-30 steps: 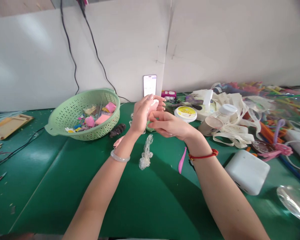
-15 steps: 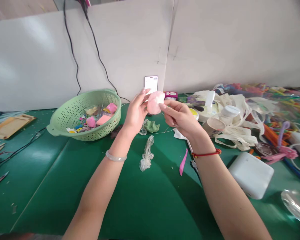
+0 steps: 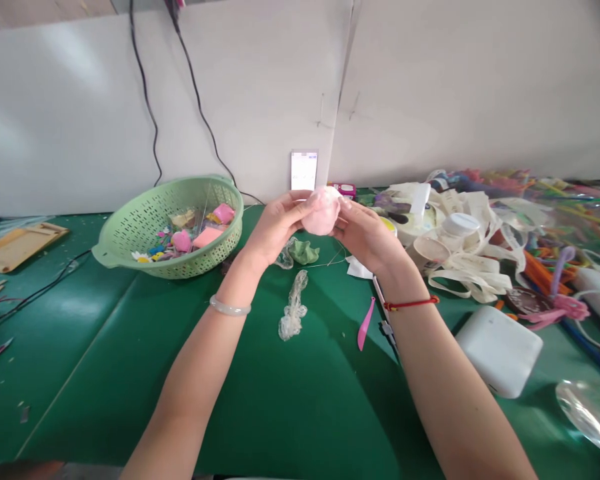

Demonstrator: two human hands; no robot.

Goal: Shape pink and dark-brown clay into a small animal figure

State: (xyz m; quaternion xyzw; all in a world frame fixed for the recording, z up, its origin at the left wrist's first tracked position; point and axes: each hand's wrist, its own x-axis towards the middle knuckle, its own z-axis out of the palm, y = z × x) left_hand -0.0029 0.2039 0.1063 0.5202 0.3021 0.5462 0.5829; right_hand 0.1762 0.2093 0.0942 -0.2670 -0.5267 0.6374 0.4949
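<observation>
A soft pale pink lump is held up above the green table mat, pinched between both hands. My left hand grips it from the left with fingers curled around it. My right hand grips it from the right, thumb on top. Below the hands lie a small green lump, a crumpled clear plastic wrap and a pink plastic tool.
A green basket with small coloured pieces stands at the left. A phone leans on the back wall. A white box, a yellow-lidded tub, a cup and a heap of white ribbon and coloured sticks fill the right side.
The pink lump, first tucked in my left hand, was lifted and is now pinched between both hands. The hands have closed in on it from each side.
</observation>
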